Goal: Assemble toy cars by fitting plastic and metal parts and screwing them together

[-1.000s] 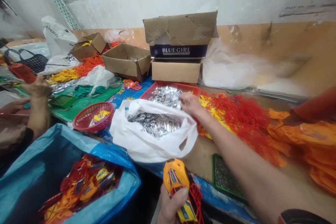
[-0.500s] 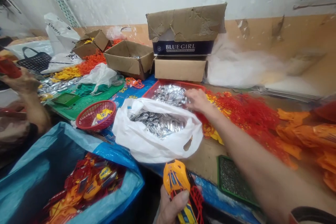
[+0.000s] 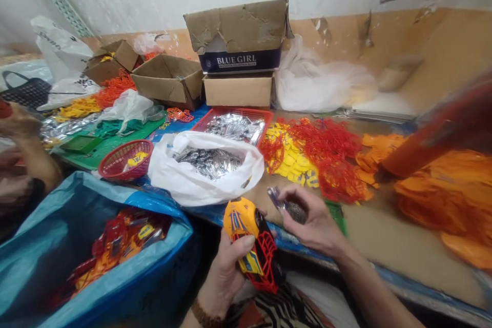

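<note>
My left hand (image 3: 230, 261) grips a toy car (image 3: 246, 225) with an orange hood, yellow panel, black wheels and a red lattice frame. To its right, my right hand (image 3: 307, 215) pinches a small shiny silver part (image 3: 275, 197) between thumb and fingers, apart from the car. Behind the hands, a white plastic bag (image 3: 165, 179) holds many silver parts, and a red basket (image 3: 265, 123) beyond it contains more. Yellow pieces (image 3: 295, 161) and red lattice frames (image 3: 326, 138) lie heaped behind my right hand. A green tray (image 3: 336, 215) is partly hidden by that hand.
A blue sack (image 3: 161, 200) with car bodies stands at lower left. Orange shells (image 3: 453, 200) are piled at right near a red post (image 3: 434, 128). Cardboard boxes (image 3: 238, 89) line the wall. Another person's arm (image 3: 34, 159) is at the left edge.
My right hand has come back from the red basket toward the car, now with a silver part in its fingers. The left hand keeps hold of the car. The view has shifted right.
</note>
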Demonstrator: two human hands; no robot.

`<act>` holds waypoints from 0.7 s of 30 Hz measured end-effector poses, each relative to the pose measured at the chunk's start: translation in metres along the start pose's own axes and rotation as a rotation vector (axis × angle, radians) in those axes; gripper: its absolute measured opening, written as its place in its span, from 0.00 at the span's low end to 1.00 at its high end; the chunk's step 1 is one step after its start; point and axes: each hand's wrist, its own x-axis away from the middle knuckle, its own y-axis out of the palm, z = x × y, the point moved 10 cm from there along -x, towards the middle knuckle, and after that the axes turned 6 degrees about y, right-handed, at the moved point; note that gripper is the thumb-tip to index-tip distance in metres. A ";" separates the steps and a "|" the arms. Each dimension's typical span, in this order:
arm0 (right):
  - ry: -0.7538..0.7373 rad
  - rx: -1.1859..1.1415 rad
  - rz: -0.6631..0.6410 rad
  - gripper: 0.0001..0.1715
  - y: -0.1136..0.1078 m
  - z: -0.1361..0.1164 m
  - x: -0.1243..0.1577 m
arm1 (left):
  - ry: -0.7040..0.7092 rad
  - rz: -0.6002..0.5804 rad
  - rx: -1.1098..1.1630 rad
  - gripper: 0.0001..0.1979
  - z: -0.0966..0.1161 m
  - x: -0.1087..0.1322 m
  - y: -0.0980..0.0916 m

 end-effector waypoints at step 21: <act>-0.201 0.270 0.003 0.10 0.006 -0.010 0.038 | 0.022 -0.056 -0.141 0.18 -0.002 0.007 0.008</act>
